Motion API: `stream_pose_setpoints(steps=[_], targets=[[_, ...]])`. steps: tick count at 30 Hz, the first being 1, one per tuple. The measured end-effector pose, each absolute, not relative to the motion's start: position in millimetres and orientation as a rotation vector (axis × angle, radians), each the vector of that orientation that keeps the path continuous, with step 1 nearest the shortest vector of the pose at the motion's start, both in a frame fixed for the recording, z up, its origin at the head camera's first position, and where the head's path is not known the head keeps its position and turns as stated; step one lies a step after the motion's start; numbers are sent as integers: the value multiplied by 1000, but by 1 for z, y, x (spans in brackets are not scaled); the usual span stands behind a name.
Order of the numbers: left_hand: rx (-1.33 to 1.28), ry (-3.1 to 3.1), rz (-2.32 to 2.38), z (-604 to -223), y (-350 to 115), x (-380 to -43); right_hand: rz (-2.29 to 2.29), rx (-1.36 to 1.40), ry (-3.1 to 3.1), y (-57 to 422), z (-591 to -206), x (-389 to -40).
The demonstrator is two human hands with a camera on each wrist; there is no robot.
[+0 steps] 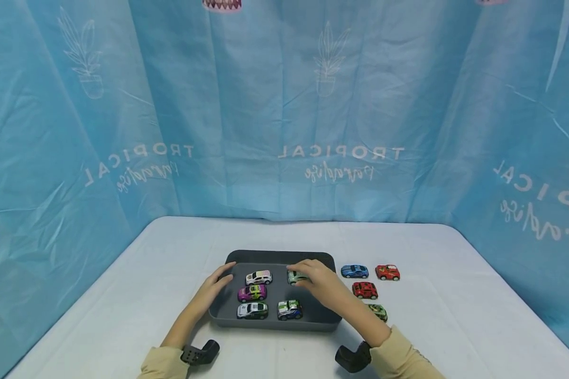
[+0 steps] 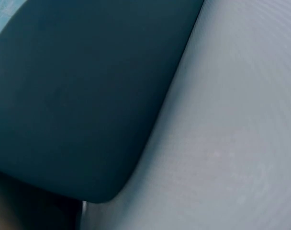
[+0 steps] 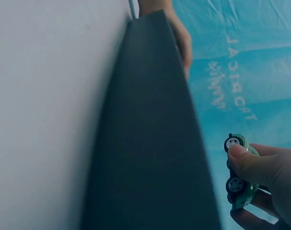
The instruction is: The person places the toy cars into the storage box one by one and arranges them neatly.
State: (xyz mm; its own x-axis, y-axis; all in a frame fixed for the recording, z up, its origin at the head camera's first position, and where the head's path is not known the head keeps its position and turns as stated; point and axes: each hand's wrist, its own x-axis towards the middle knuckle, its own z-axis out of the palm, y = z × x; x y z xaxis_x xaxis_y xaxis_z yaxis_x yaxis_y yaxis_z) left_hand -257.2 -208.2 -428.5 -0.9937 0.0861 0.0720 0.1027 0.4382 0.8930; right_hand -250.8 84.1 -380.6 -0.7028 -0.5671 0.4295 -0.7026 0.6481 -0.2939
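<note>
Over the dark grey tray point(image 1: 308, 325), my right hand point(image 1: 319, 281) pinches a green toy car point(image 3: 244, 191) between thumb and fingers. In the right wrist view the car is tilted on end, its wheels facing the tray's side wall. My left hand point(image 1: 213, 289) rests at the tray's left rim, fingers extended over the edge. Inside the tray, a white-and-pink toy car point(image 1: 258, 277), a purple one point(image 1: 252, 293) and a white-and-black one point(image 1: 253, 310) form a column on the left. A white, green and blue toy car point(image 1: 290, 309) sits near the front middle.
Right of the tray, on the white tabletop point(image 1: 455, 316), lie a blue toy car point(image 1: 354, 271), a red one point(image 1: 387, 272), a red-and-black one point(image 1: 365, 290) and a green camouflage one point(image 1: 378, 311), partly behind my right forearm. A blue printed curtain point(image 1: 265, 105) surrounds the table.
</note>
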Motion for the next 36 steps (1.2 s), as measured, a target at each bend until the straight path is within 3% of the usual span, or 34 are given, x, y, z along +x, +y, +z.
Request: stream_pose_setpoints(steps=[23, 36], targets=[[-156, -2690, -1640, -432, -203, -253, 641, 884, -2810, 53, -415, -256], [-142, -2706, -1619, -429, -207, -259, 608, 887, -2836, 47, -409, -261]])
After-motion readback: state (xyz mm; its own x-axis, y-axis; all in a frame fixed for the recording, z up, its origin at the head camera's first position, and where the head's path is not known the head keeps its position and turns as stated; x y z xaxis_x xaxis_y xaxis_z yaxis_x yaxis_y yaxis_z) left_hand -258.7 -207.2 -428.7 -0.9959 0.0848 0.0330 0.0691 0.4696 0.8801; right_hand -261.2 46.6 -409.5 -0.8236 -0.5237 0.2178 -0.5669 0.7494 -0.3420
